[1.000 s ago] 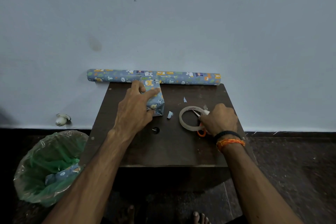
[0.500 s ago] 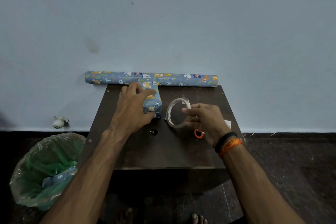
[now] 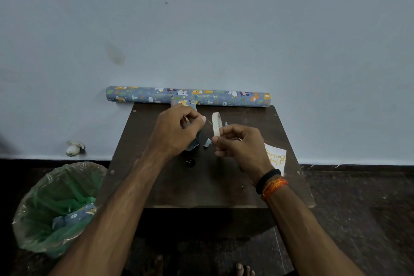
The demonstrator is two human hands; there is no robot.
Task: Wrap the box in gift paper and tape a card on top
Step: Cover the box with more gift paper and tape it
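Note:
The small box wrapped in blue animal-print paper stands on the dark wooden table, mostly hidden behind my left hand. My right hand holds the tape roll upright, just right of the box. The thumb and fingers of my left hand pinch the free end of a clear tape strip that stretches from the roll. A white card with gold lettering lies flat on the table beyond my right wrist.
A long roll of the same gift paper lies along the table's far edge against the wall. A small paper scrap sits between my hands. A bin with a green liner stands on the floor at left. The scissors are hidden.
My right hand lifted the tape roll off the table and turned it on edge. My left hand left the top of the box and took the tape's end. The card is now uncovered.

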